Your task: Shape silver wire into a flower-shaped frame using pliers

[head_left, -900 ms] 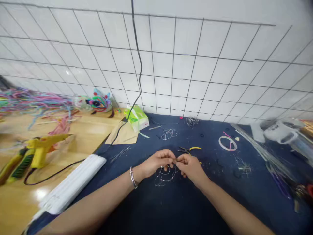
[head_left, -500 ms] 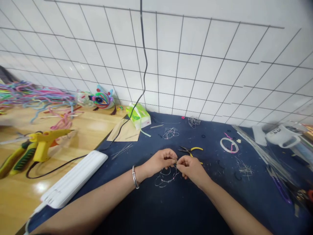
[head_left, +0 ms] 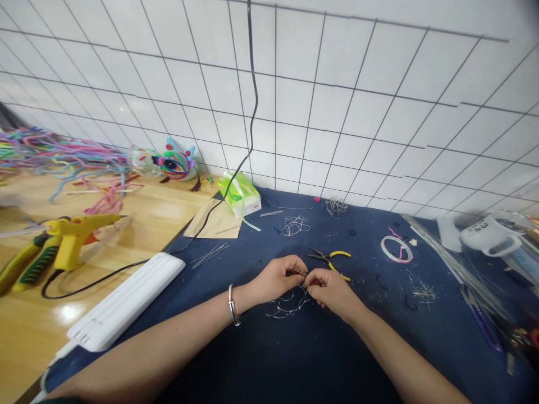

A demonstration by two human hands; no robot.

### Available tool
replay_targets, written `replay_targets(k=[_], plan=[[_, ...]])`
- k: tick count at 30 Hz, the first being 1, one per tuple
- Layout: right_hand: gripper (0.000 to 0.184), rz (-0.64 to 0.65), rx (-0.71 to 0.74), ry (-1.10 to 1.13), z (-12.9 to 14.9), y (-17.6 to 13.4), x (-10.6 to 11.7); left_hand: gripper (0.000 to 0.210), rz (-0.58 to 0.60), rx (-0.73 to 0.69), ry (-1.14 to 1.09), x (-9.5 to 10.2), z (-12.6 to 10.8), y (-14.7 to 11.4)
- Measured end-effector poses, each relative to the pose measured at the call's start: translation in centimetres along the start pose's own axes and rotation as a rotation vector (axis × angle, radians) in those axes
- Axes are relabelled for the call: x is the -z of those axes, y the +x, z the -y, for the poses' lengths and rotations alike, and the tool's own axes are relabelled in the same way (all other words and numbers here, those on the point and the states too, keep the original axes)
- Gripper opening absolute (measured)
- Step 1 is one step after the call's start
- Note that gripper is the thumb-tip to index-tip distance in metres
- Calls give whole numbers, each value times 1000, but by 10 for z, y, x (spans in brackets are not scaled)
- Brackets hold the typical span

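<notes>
Far left there's a messy heap of fuzzy multicoloured pipe cleaners (head_left: 84,151) on a pale wooden tabletop (head_left: 147,207), and nearer, a yellow plastic glue gun (head_left: 71,241) lies right by some pliers with yellow-and-green grips (head_left: 42,264). Next along, a long white plastic power strip (head_left: 130,300) sits at a slant near the left forearm, and at the far side a green-and-white soft tissue pack (head_left: 250,205) rests partly over a flat tan paper sheet (head_left: 223,219). Then the dark blue mat (head_left: 252,359) and the actual action: the left hand (head_left: 280,278), silver metal bangle (head_left: 231,306) on its wrist, has thumb and fingertips pinched together on a thin silvery wire piece with small pinkish bits (head_left: 290,310). That piece hangs in loops just below both hands, on their near side. A loose tangle of silvery wire (head_left: 296,225) lies farther back. The right hand (head_left: 332,289) meets the left one, fingers curled in and tips closed on the same wire; can't make out the exact pinch point. Just beyond it are small yellow-handled metal pliers (head_left: 324,257), jaws slightly apart. Further right: a whitish translucent ring (head_left: 383,249), a bundle of long silvery strands (head_left: 457,266), purple-handled scissors (head_left: 480,322) and a white mug (head_left: 482,238).
</notes>
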State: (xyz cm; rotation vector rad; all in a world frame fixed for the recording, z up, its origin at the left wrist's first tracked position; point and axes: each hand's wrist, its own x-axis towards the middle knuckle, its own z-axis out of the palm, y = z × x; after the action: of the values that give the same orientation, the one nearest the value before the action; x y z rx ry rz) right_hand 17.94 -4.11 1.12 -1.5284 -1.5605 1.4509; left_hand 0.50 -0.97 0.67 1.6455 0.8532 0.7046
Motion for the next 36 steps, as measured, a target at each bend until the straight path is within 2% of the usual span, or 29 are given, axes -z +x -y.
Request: replay_targets(k=[4,10,16,26,36], plan=[[13,22,-14,55,-2,1,1,10,-56,-45,70,-1,-2,0],[25,93,71,477,2,-6,-8,9,-196,-61,32,3,2,2],[23,81,94,686,0,-9,-22,9,-201,-78,-18,3,2,1],[22,89,80,692,2,-9,-21,9,-161,-59,-69,4,-4,1],[12,20,88,577,-6,-8,-22,12,-68,-23,-196,11,-10,0]])
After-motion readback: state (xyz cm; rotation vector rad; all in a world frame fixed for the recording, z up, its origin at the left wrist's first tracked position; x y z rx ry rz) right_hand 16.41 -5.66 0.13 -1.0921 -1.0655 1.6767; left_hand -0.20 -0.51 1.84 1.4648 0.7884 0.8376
